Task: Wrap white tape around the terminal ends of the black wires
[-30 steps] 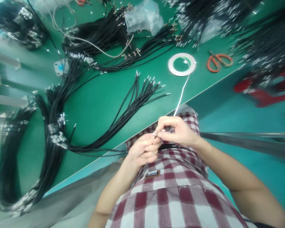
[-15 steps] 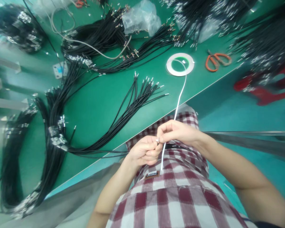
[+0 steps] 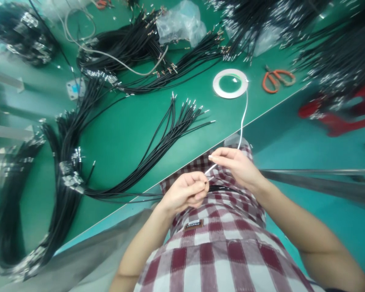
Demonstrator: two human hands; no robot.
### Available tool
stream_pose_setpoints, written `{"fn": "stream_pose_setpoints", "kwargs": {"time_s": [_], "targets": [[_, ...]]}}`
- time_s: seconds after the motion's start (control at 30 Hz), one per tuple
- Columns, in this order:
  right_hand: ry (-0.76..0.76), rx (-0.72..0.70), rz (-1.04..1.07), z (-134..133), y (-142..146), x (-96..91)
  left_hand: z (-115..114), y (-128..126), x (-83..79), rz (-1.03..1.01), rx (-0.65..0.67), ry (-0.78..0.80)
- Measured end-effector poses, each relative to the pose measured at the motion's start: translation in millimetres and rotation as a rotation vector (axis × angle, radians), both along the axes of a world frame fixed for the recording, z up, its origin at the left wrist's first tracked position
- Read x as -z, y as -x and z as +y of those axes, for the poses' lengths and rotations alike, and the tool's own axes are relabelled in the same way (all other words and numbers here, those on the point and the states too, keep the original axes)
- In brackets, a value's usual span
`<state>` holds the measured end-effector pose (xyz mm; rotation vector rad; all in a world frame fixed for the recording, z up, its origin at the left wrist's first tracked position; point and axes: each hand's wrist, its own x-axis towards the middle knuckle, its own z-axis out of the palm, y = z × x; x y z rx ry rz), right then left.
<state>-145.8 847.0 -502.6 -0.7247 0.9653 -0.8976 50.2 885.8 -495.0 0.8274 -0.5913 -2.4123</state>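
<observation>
White flat tape (image 3: 242, 125) runs off a pale ring-shaped roll (image 3: 215, 84) on the green tabletop (image 3: 124, 142) ahead of the hands, giving a free length that reaches the right hand (image 3: 235, 166). Its thumb and fingers pinch the tape, aiming the end toward the left hand (image 3: 182, 192). That hand is curled closed around a thin black wire (image 3: 222, 188), whose bundle trails off left of the hands, keeping the loose length clear of the fingers.

Scissors (image 3: 275, 80) right of tape roll (image 3: 230, 83), wires (image 3: 170, 117) left
</observation>
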Motion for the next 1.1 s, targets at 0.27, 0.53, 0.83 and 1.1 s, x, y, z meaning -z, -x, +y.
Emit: {"fn": "stream_pose_setpoints", "kwargs": {"time_s": [0.27,0.53,0.83,1.1], "targets": [[0.024,0.07,0.038,2.3,15.1,1.7,0.8,12.0,-1.8,0.002,-0.021,0.051],[0.27,0.003,0.192,12.7,11.6,-13.1,2.7,13.0,-6.2,-0.025,-0.054,0.034],[0.451,-0.027,0.315,18.1,0.4,-28.7,2.9,16.7,-12.2,-0.089,-0.065,0.019],[0.518,0.007,0.45,22.0,-2.9,-30.8,7.8,23.4,-14.8,-0.303,-0.111,0.117]]}}
